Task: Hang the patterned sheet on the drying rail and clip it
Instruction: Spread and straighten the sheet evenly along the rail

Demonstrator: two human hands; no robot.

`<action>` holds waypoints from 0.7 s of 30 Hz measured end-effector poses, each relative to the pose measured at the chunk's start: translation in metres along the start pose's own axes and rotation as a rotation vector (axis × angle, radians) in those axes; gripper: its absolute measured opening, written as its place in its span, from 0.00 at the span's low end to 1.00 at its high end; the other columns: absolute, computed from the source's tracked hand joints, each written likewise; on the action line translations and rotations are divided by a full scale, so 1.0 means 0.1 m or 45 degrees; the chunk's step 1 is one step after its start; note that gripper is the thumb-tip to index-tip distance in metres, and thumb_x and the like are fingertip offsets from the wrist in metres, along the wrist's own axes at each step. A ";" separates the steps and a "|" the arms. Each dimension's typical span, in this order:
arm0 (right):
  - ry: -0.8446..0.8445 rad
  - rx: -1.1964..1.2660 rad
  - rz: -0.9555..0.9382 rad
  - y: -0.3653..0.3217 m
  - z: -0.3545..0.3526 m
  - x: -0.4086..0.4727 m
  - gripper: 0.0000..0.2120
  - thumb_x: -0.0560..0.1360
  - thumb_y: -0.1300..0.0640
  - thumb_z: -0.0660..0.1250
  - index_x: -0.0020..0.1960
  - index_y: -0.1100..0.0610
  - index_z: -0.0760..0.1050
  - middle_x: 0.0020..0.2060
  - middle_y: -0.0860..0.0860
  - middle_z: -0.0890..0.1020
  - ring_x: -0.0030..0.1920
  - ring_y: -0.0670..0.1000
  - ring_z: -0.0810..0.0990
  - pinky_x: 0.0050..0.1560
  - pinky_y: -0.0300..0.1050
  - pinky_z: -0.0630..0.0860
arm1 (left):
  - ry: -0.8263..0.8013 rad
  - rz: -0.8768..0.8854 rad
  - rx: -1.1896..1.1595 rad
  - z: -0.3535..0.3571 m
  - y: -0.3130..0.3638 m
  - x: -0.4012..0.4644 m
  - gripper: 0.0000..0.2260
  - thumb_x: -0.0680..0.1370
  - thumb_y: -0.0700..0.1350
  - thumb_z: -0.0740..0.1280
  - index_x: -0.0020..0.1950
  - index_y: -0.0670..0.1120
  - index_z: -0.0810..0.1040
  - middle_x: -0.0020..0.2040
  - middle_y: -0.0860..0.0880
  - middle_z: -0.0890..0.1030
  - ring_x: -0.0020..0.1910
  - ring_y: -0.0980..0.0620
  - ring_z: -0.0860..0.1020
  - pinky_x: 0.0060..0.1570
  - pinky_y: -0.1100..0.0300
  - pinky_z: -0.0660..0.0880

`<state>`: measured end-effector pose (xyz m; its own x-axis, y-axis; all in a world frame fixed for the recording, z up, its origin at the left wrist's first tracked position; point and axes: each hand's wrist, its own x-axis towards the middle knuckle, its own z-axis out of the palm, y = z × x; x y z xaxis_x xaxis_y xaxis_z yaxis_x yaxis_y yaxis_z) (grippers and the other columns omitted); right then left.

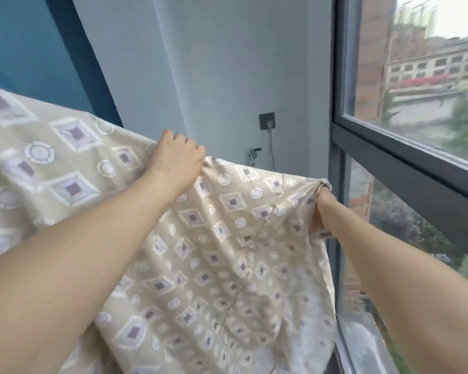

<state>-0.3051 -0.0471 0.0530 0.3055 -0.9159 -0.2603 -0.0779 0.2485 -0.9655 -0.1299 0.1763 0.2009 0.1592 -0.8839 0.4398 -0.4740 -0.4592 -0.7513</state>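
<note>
Both the left hand (174,157) and right hand (320,209) grip bunched folds of the soft beige diamond-patterned sheet (214,252).

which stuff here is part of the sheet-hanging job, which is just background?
In the job:
patterned sheet
left hand, gripping its top edge
right hand, gripping its bunched corner

Just there:
wall socket with plugged cord
tap
blue curtain
window frame

No rail or clips visible.

Open air above the patterned sheet (214,252); window frame (405,147) blocks the right.
</note>
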 end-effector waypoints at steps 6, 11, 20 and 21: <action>0.028 -0.369 0.304 0.17 -0.38 -0.29 0.26 0.75 0.41 0.54 0.36 0.63 0.74 0.31 0.59 0.81 0.33 0.56 0.80 0.44 0.46 0.76 | 0.045 -0.493 -0.663 0.00 0.00 0.05 0.09 0.75 0.37 0.57 0.53 0.43 0.73 0.52 0.38 0.80 0.53 0.37 0.78 0.52 0.50 0.69; -0.199 -0.050 0.171 0.19 -0.50 -0.48 0.28 0.74 0.40 0.52 0.57 0.58 0.79 0.56 0.53 0.81 0.60 0.58 0.76 0.63 0.57 0.68 | 0.035 -0.612 -1.001 -0.20 -0.06 0.15 0.06 0.75 0.42 0.59 0.48 0.45 0.75 0.53 0.39 0.80 0.54 0.37 0.77 0.57 0.48 0.70; -0.567 -0.019 -0.006 0.00 -0.39 -0.95 0.12 0.70 0.66 0.60 0.53 0.62 0.74 0.44 0.59 0.81 0.40 0.56 0.81 0.52 0.52 0.78 | 0.144 -0.666 -1.002 -0.20 -0.11 0.16 0.09 0.78 0.43 0.57 0.51 0.45 0.76 0.53 0.40 0.81 0.54 0.37 0.77 0.58 0.47 0.67; -0.569 -0.148 0.029 -0.05 -0.39 -1.00 0.10 0.75 0.66 0.59 0.55 0.63 0.74 0.42 0.58 0.81 0.39 0.56 0.81 0.54 0.54 0.78 | 0.148 -0.674 -0.985 -0.17 -0.11 0.14 0.09 0.78 0.43 0.56 0.51 0.45 0.76 0.52 0.40 0.81 0.54 0.38 0.77 0.58 0.47 0.66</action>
<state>-0.3720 0.0311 0.0832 0.6796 -0.6788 -0.2784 -0.1871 0.2066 -0.9604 -0.1371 0.1710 0.2236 0.4506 -0.5440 0.7078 -0.8147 -0.5748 0.0769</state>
